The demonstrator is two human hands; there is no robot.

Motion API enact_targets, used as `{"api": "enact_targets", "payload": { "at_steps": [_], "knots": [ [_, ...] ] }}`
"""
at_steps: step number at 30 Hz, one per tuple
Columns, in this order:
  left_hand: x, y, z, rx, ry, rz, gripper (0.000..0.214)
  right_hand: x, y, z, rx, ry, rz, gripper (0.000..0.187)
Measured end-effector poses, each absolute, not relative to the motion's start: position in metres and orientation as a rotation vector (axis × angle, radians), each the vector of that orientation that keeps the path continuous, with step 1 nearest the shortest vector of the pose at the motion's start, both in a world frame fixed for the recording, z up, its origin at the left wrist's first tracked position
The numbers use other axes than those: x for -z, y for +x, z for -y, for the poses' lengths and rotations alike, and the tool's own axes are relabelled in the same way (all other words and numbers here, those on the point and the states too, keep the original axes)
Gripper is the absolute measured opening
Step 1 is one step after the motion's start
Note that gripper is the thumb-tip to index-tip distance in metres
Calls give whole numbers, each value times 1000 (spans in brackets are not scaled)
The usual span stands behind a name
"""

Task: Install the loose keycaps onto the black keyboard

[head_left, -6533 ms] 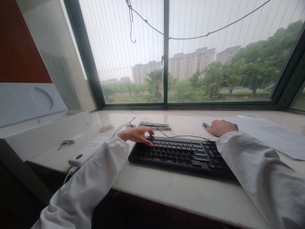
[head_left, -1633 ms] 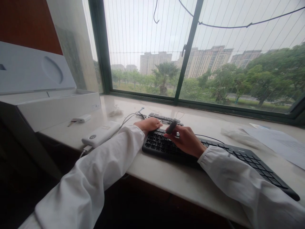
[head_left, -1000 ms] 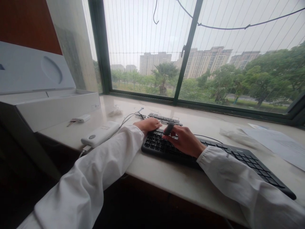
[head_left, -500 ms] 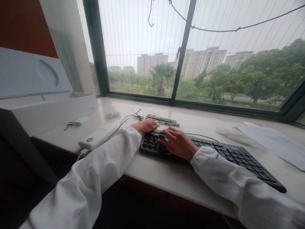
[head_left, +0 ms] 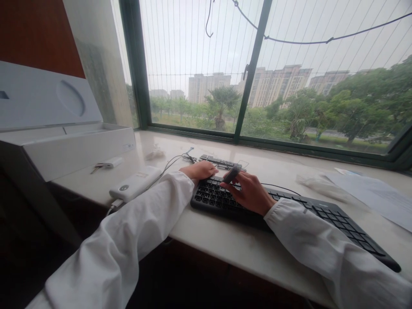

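A black keyboard [head_left: 337, 223] lies at a slant along the front of the sill; its left part shows bare switch sockets without keycaps. My left hand [head_left: 202, 170] grips the keyboard's far left corner, fingers bent together. In my right hand [head_left: 252, 191], pinched between thumb and fingers, is a dark-handled keycap puller [head_left: 231, 174] with a thin wire loop, tilted up above the left part of the keyboard. Behind both hands, loose black keycaps [head_left: 222, 163] lie in rows, partly covered by the hands.
To the left, a white power bank [head_left: 135, 183] with a plugged cable lies near an open white box [head_left: 80, 150] and a small white item with keys [head_left: 109, 163]. Papers [head_left: 373, 197] and a clear plastic bag [head_left: 322, 186] lie at right. A window [head_left: 238, 135] stands behind.
My right hand has lifted off the keys and turned, tilting the keycap puller upward so its wire loop shows. My left hand keeps its place on the keyboard. The view has shifted slightly.
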State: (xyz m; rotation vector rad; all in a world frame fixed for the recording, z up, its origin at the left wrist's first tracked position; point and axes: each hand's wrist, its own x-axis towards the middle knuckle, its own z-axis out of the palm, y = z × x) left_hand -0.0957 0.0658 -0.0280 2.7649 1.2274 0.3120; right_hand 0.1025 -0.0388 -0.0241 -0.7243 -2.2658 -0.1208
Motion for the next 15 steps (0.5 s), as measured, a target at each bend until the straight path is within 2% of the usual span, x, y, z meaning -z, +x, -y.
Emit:
{"api": "enact_targets", "payload": {
  "at_steps": [15],
  "knots": [
    [31,-96,-71,-351,2740,-1226,41,18,94,42,-14,-777,2319,21]
  ]
}}
